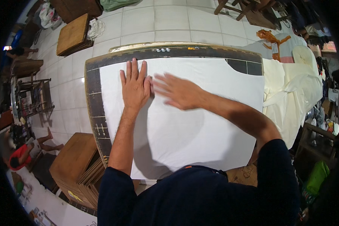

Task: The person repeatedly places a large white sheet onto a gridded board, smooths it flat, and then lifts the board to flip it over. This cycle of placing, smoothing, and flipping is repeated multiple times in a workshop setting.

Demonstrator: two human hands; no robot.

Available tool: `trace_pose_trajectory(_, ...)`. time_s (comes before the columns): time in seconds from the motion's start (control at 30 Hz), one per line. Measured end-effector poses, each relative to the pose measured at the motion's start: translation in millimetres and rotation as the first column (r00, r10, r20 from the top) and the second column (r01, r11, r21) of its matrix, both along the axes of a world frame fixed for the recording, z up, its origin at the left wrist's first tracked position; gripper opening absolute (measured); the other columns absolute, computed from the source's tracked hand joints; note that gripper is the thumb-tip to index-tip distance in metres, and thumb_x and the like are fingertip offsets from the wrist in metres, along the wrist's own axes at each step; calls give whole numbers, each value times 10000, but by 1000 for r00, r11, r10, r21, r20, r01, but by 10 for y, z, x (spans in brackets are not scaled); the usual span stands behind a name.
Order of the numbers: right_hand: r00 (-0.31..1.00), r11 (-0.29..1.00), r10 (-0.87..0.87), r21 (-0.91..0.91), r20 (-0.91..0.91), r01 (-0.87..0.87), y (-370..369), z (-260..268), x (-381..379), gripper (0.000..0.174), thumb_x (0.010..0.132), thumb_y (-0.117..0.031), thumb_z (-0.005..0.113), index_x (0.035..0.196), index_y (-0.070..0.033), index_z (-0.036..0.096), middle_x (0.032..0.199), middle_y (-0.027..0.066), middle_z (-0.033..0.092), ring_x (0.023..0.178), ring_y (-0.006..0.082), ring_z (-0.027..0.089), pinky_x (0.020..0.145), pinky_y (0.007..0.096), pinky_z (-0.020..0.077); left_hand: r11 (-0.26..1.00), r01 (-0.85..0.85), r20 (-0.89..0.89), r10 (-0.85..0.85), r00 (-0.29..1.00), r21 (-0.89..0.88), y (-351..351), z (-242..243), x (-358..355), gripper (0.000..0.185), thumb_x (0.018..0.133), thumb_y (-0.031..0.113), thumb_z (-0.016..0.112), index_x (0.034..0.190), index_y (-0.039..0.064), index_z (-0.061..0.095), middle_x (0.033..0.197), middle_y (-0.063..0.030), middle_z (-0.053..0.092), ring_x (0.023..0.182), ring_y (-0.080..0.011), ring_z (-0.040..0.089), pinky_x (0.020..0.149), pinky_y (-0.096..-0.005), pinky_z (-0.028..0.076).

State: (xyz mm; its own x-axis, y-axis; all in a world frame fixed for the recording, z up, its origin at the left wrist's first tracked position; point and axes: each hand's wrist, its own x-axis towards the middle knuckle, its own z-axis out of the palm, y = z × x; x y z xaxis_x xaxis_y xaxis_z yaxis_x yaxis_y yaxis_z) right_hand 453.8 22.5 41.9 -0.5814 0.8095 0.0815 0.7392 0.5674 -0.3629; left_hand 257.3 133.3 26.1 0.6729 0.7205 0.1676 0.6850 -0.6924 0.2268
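A white fabric piece (pixel 183 127) with a curved cut-out at its upper right lies spread over a dark board (pixel 94 104) marked with pale lines. Flat on the fabric near its upper left, my left hand (pixel 135 87) has its fingers apart, the tips close to the far edge. Just to the right, my right hand (pixel 178 91) is over the fabric with spread fingers pointing left; it is blurred, and whether it touches the cloth I cannot tell. Neither hand holds anything. Small white clips or marks (pixel 161 50) and orange ones (pixel 191 48) sit along the board's far border.
Cream fabric (pixel 288 96) is heaped at the right, beside an orange plastic bundle (pixel 274 42). Stacked brown boards stand at the lower left (pixel 73 158) and upper left (pixel 72 35). A person in red (pixel 19 156) sits at the far left. Wooden furniture (pixel 243 11) stands beyond the board.
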Motion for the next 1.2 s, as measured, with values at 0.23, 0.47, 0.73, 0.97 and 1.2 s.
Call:
trace_pose_trajectory(0.23,948,970,-237,106,215,218,80,100,1029,581,938,-419,502,1460,-202,367,1560,76,249,1449,299,177,1186,491,127,991,-121,-71,125,990,59,-136,6,150,570,942,329,478,1469,146,362,1534,-171,285,1440,-345,209,1152,-551,114)
trace_pose_trajectory(0.47,996,983,78,-171,49,-68,-440,232,716,589,937,-451,507,1444,-174,390,1529,82,307,1428,273,236,1184,454,164,997,40,-46,-43,998,-64,-494,37,574,593,941,281,463,1474,67,315,1546,-168,253,1442,-336,199,1155,-552,104)
trace_pose_trajectory(0.73,977,981,-195,19,83,194,-314,150,1115,603,956,-397,494,1471,-130,332,1552,97,257,1444,289,185,1197,463,118,998,-67,-135,65,989,-16,-580,75,739,628,951,391,449,1482,86,311,1545,-159,262,1444,-317,198,1147,-571,97)
trace_pose_trajectory(0.97,932,950,-305,0,197,311,-565,279,1608,592,887,-360,579,1434,-199,422,1546,106,273,1441,314,201,1182,502,131,997,-81,-47,82,996,18,-599,52,739,628,948,385,468,1477,83,318,1538,-163,276,1442,-317,206,1149,-559,99)
trace_pose_trajectory(1.2,906,948,-310,26,287,316,-505,295,1631,566,947,-390,492,1472,-236,349,1567,71,225,1455,277,150,1199,481,105,920,-385,-115,391,913,71,-129,-60,280,645,953,449,429,1494,122,301,1557,-130,255,1453,-293,189,1156,-548,101)
